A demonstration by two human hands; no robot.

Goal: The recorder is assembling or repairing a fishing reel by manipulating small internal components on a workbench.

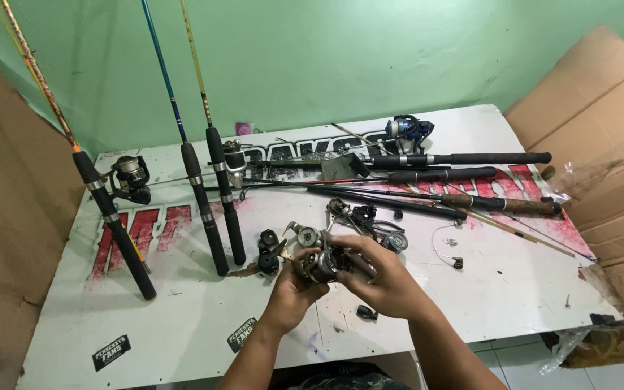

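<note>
A dark metal fishing reel (324, 264) sits between both hands, just above the white table (500, 289); the left hand (290, 292) cups it from below, fingers curled against its side; the right hand (384, 278) wraps over it, fingers closed on its body; loose reel parts (366, 220) lie just beyond the fingertips; three upright rods (211, 209) lean left of them; more rods (442, 177) lie farther beyond.
</note>
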